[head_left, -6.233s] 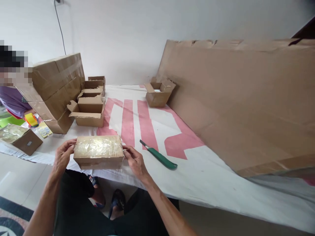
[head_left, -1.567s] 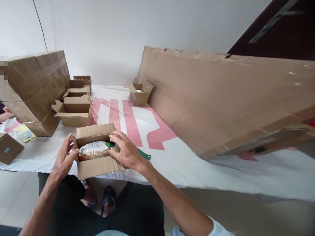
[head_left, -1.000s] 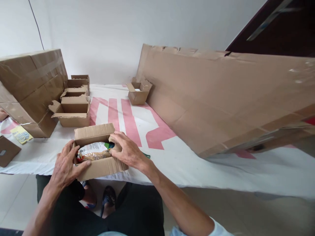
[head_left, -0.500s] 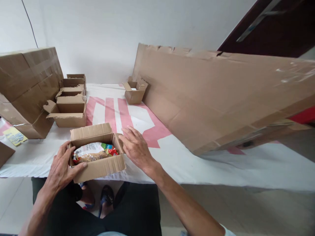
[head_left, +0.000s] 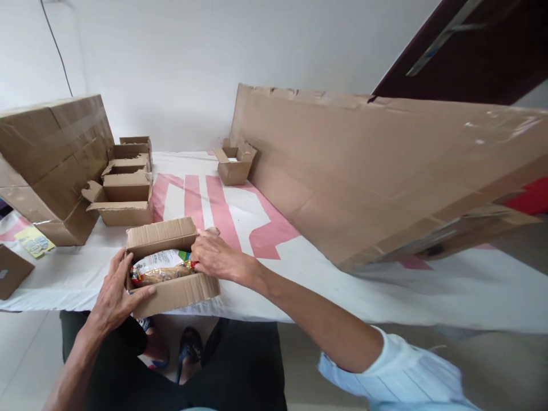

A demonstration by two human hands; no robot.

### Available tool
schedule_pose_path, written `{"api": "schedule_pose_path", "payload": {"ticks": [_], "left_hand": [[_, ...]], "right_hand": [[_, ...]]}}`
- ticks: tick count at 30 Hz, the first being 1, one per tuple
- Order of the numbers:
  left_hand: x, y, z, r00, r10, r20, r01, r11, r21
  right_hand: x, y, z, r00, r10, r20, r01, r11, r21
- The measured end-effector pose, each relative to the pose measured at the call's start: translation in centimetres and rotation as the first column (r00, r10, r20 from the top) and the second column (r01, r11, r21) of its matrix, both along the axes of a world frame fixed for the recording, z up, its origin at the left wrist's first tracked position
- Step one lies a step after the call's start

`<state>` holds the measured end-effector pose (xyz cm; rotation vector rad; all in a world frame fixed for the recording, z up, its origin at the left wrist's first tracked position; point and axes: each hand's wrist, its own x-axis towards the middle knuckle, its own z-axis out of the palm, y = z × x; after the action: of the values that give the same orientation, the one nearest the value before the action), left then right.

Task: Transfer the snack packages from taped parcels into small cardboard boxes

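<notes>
Near the table's front edge sits a small cardboard box (head_left: 175, 298) with its long flaps folded outward. Inside lies a shiny food packet (head_left: 160, 268), with white, red and green print and a clear part showing something brown. My left hand (head_left: 115, 294) grips the box's left end, the thumb over the front flap. My right hand (head_left: 216, 255) is at the right end, its fingers curled over the short side and reaching just inside the rim. It covers that end of the packet, and its fingertips are partly hidden.
Several open cardboard boxes (head_left: 126, 214) stand in a row at the left, beside a large carton (head_left: 64, 165). Another small open box (head_left: 234, 171) is farther back. A big cardboard sheet (head_left: 363, 177) leans across the right. A yellow printed piece (head_left: 35, 241) lies at left.
My right hand has moved left and down, from beside the box's right flap onto its right end. My left hand keeps its hold. The view has shifted slightly.
</notes>
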<state>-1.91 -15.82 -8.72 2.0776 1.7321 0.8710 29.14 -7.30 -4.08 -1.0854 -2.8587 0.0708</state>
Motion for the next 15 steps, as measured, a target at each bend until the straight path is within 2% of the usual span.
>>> {"api": "schedule_pose_path", "payload": {"ticks": [3, 6, 10, 15], "left_hand": [[-0.1, 0.0, -0.1, 1.000, 0.010, 0.029, -0.010, 1.000, 0.011], [0.0, 0.0, -0.2, 0.996, 0.034, 0.079, -0.037, 0.999, 0.035], [0.3, 0.2, -0.1, 0.984, 0.025, 0.175, -0.029, 0.999, 0.018], [0.9, 0.8, 0.1, 0.939, 0.080, 0.334, -0.052, 0.994, -0.092]], "right_hand": [[0.1, -0.4, 0.0, 0.996, -0.003, -0.090, -0.002, 0.999, -0.053], [0.5, -0.7, 0.6, 0.936, -0.066, -0.346, 0.038, 0.995, -0.087], [0.3, -0.5, 2.2, 0.761, -0.130, -0.635, 0.020, 0.984, -0.177], [-0.2, 0.3, 4.0, 0.488, -0.242, -0.839, -0.129, 0.930, -0.344]]}}
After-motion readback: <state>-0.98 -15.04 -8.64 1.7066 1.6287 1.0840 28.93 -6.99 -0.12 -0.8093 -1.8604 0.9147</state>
